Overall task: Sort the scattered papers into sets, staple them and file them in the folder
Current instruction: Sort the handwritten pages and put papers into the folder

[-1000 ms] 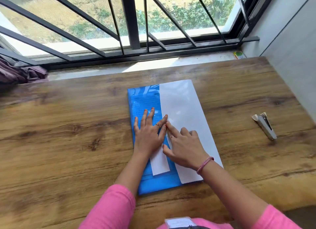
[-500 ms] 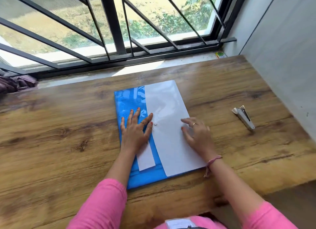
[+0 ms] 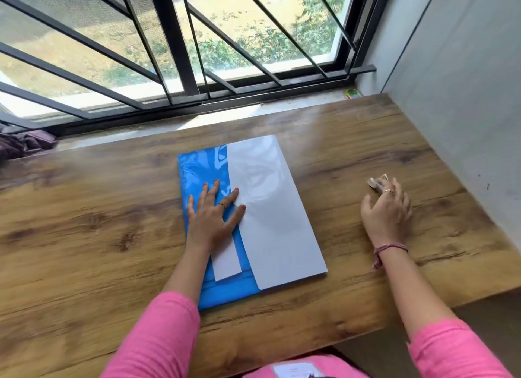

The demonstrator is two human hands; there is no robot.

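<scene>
The wooden table (image 3: 84, 236) is the biggest thing here, and it sits under a window with black bars (image 3: 180, 39). I see no loose papers scattered on the table, so I think the sorting part is over.

The blue folder (image 3: 197, 174) lies flat in the middle of the table. A big white sheet (image 3: 276, 222) covers its right side, and a narrow white strip (image 3: 227, 260) sticks out near the bottom. I cannot tell if these are the papers or part of the folder. I also cannot see any staples, so I cannot tell if the stapling is finished. My guess is that the filing is nearly done, or that one more staple is needed.

The two hands are well apart. The left hand (image 3: 214, 214) lies flat on the folder with its fingers spread out straight, pressing it down. The thumb touches the edge of the big white sheet.

The right hand (image 3: 387, 208) is stretched far out to the right side of the table. Its fingers curl over the small stapler (image 3: 376, 181), which peeks out past the fingertips. It is blurry, so I cannot tell if the hand grips the stapler yet or only touches it.
</scene>
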